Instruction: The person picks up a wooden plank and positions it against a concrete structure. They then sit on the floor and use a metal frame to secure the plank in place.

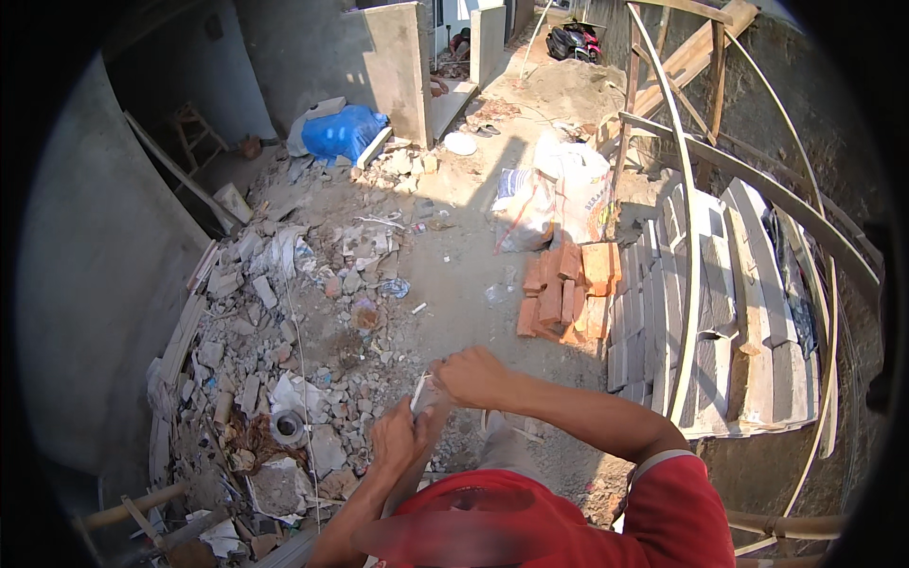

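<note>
My left hand (396,437) is closed around a short, thin white stick-like piece (418,392), which points up and away from the fist. I cannot tell what kind of thing it is. Just beyond and to the right, my right hand (473,376) is closed, its fingertips beside the piece's upper end. Whatever lies inside those fingers is hidden. Both hands are in front of my red shirt, and rubble (365,379) covers the ground to their left.
Orange bricks (568,289) are piled ahead to the right, with white sacks (568,185) behind them. Grey blocks (710,312) are stacked at the right, near bent strips and wooden poles. A blue tarp (343,133), a concrete wall (350,66) and a motorbike (573,43) stand farther off.
</note>
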Available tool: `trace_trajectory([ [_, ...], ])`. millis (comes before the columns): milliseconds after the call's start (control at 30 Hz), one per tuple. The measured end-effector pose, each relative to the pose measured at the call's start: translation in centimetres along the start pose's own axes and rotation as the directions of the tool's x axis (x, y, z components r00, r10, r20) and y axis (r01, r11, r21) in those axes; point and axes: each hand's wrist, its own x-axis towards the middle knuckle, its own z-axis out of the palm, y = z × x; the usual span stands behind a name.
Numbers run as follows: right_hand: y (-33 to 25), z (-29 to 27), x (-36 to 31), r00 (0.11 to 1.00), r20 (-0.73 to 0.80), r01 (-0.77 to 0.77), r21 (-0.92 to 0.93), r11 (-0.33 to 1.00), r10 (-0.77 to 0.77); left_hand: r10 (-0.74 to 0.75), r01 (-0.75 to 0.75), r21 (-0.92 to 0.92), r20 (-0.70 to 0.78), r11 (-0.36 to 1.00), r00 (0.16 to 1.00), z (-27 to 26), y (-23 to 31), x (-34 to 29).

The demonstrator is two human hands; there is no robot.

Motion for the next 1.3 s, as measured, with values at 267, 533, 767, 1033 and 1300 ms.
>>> trace_trajectory([
  [267,22.1,0.9,10.8,1.0,0.005,0.016,0.386,0.922,-0.02,-0.022,0.013,0.103,0.085,0.995,0.996,7.3,0.5,21.1],
  [533,33.5,-2.3,23.5,0.998,0.043,-0.062,0.439,0.896,0.049,-0.074,0.07,0.091,0.033,0.993,0.997,7.8,-1.1,38.2],
  [767,44.1,-0.4,37.2,0.993,0.121,-0.032,0.339,0.94,-0.01,-0.074,0.073,0.155,0.001,0.985,0.997,8.8,-8.2,53.1],
  [1033,51.4,-1.6,52.2,0.982,0.166,0.039,0.306,0.951,-0.093,-0.078,0.067,0.112,0.093,0.991,0.993,4.9,-13.0,68.2],
  [1300,59.5,-4.9,65.4,0.883,0.302,0.335,0.136,0.932,-0.361,-0.111,0.116,-0.004,0.241,0.993,0.964,3.2,-18.2,79.1],
])
